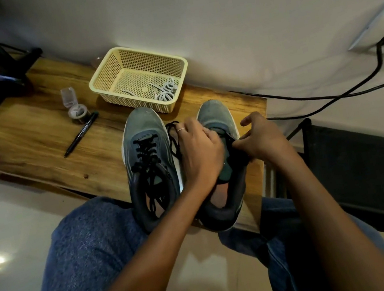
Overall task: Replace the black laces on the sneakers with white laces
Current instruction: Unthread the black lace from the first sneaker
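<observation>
1. Head view: two grey-green sneakers stand side by side on the wooden desk, toes toward the wall.
2. Left sneaker is fully laced in black.
3. Left hand lies over the right sneaker, fingers curled around its loosened black lace.
4. Right hand pinches the lace at the eyelets.
5. White laces lie in the cream basket.
6. Black marker: no writing legible.

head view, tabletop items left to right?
black marker → tape roll → yellow basket holding white laces → left sneaker, black laces in → left hand → right sneaker → right hand.
</observation>
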`<state>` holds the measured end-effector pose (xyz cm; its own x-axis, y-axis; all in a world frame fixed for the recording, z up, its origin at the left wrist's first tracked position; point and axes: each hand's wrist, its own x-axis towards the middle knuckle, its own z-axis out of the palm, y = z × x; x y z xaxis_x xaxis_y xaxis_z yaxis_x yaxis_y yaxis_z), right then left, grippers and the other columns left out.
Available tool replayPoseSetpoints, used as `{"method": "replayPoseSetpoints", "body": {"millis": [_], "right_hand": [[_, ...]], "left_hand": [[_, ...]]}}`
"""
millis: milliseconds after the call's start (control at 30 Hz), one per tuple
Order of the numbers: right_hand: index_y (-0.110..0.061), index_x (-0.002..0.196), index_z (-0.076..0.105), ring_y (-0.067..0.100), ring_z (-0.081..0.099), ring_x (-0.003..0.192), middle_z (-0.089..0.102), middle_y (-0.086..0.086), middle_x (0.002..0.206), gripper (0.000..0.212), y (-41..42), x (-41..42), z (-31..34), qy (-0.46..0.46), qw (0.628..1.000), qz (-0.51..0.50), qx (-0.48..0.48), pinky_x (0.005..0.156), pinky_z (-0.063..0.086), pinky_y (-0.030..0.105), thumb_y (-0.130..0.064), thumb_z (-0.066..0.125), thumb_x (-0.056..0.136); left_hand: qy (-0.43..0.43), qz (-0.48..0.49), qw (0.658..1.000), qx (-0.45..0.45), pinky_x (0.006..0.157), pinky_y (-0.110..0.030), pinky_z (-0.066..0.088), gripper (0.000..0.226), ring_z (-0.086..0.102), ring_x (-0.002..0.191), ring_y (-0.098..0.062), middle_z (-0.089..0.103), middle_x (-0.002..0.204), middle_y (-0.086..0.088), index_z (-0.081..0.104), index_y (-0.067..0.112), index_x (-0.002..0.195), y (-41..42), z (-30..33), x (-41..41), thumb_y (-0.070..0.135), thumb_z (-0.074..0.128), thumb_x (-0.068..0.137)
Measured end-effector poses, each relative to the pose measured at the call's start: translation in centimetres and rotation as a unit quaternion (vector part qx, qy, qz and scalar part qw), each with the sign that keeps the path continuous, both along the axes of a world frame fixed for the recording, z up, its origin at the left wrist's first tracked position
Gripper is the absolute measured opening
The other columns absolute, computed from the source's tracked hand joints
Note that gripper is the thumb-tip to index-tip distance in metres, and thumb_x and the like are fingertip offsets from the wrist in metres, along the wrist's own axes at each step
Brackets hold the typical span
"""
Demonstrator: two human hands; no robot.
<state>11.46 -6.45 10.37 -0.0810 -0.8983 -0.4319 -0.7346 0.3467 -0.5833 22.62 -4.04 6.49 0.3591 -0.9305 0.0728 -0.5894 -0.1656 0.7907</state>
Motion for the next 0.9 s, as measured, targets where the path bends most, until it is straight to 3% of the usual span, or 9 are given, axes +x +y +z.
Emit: {"method": "replayPoseSetpoints", "body": {"millis": [67, 133, 167, 267, 367, 467, 600, 733, 900], "right_hand": [[-0.01, 0.129, 0.044, 0.032, 0.063, 0.099, 0.061, 0.016, 0.116, 0.057, 0.0, -0.2, -0.1, 0.018, 1.0, -0.002, -0.004, 0.081, 0.056, 0.045, -0.014, 0.072, 0.08], [-0.01, 0.128, 0.046, 0.033, 0.063, 0.099, 0.062, 0.015, 0.116, 0.055, -0.1, -0.3, -0.3, 0.031, 1.0, 0.0, -0.005, 0.085, 0.055, 0.047, -0.015, 0.071, 0.08], [-0.01, 0.127, 0.048, 0.034, 0.064, 0.098, 0.063, 0.015, 0.116, 0.053, -0.1, -0.2, -0.3, 0.034, 0.999, 0.003, -0.007, 0.084, 0.055, 0.047, -0.015, 0.071, 0.08], [-0.012, 0.127, 0.052, 0.034, 0.065, 0.096, 0.064, 0.014, 0.116, 0.05, -0.1, 0.0, -0.5, 0.035, 0.999, 0.009, -0.012, 0.083, 0.055, 0.048, -0.015, 0.07, 0.08], [-0.014, 0.125, 0.052, 0.033, 0.065, 0.095, 0.064, 0.013, 0.116, 0.047, -0.1, 0.0, -0.9, 0.02, 0.999, 0.01, -0.032, 0.08, 0.056, 0.049, -0.018, 0.069, 0.081], [-0.016, 0.123, 0.053, 0.029, 0.061, 0.1, 0.063, 0.01, 0.116, 0.041, -0.4, 0.1, -1.1, 0.063, 0.993, 0.039, -0.087, 0.083, 0.054, 0.045, -0.017, 0.066, 0.084], [-0.021, 0.116, 0.063, 0.027, 0.058, 0.104, 0.059, 0.01, 0.118, 0.032, -0.9, 0.6, -1.3, 0.082, 0.979, 0.084, -0.166, 0.082, 0.05, 0.036, -0.009, 0.062, 0.086], [-0.022, 0.118, 0.067, 0.027, 0.055, 0.109, 0.057, 0.009, 0.118, 0.033, -0.9, 1.4, -1.9, 0.126, 0.963, 0.133, -0.199, 0.076, 0.042, 0.029, -0.011, 0.065, 0.087], [-0.018, 0.109, 0.072, 0.025, 0.06, 0.1, 0.065, 0.005, 0.111, 0.024, -0.7, 2.2, -2.3, 0.132, 0.952, 0.117, -0.25, 0.069, 0.042, 0.028, -0.012, 0.066, 0.087]], "left_hand": [[0.102, 0.061, 0.992, -0.046, 0.057, -0.029, 0.031, 0.007, 0.049, 0.07, -0.018, 0.051, 0.09, -0.011, 0.04, 0.007, 0.096, -0.3, 0.2, 0.3, 0.014, 0.037, 0.095], [0.174, 0.104, 0.978, -0.054, 0.057, -0.044, 0.046, 0.007, 0.06, 0.073, -0.024, 0.057, 0.087, -0.012, 0.035, 0.013, 0.093, -0.7, 0.5, 0.6, 0.02, 0.034, 0.095], [0.188, 0.109, 0.975, -0.041, 0.058, -0.045, 0.048, 0.006, 0.061, 0.075, -0.024, 0.058, 0.089, -0.011, 0.035, 0.015, 0.093, -0.8, 0.6, 0.7, 0.021, 0.035, 0.096], [0.158, 0.086, 0.984, 0.014, 0.062, -0.037, 0.045, 0.002, 0.057, 0.082, -0.024, 0.056, 0.097, -0.005, 0.041, 0.023, 0.096, -0.7, 0.5, 0.6, 0.024, 0.041, 0.096], [0.149, 0.048, 0.985, 0.076, 0.086, -0.042, 0.046, 0.019, 0.053, 0.108, -0.026, 0.051, 0.126, -0.006, 0.046, 0.027, 0.114, -0.6, 0.3, 0.5, 0.03, 0.046, 0.095], [0.099, -0.016, 0.985, 0.142, 0.105, -0.043, 0.033, 0.047, 0.027, 0.137, -0.025, 0.025, 0.154, -0.001, 0.034, 0.028, 0.139, -0.5, 0.8, 0.8, 0.031, 0.049, 0.094], [-0.005, -0.093, 0.983, 0.16, 0.117, -0.051, 0.014, 0.062, 0.004, 0.146, -0.022, 0.006, 0.16, 0.005, 0.027, 0.027, 0.146, 0.2, 1.1, 0.8, 0.035, 0.055, 0.091], [-0.106, -0.159, 0.972, 0.138, 0.117, -0.044, 0.013, 0.063, 0.013, 0.145, -0.021, 0.017, 0.159, -0.001, 0.023, 0.022, 0.149, 1.0, 0.2, 1.0, 0.034, 0.052, 0.094], [-0.064, -0.157, 0.98, 0.102, 0.115, -0.042, 0.024, 0.055, 0.029, 0.14, -0.023, 0.034, 0.152, -0.006, 0.028, 0.016, 0.149, 0.8, -0.3, 1.2, 0.018, 0.048, 0.098]]}}
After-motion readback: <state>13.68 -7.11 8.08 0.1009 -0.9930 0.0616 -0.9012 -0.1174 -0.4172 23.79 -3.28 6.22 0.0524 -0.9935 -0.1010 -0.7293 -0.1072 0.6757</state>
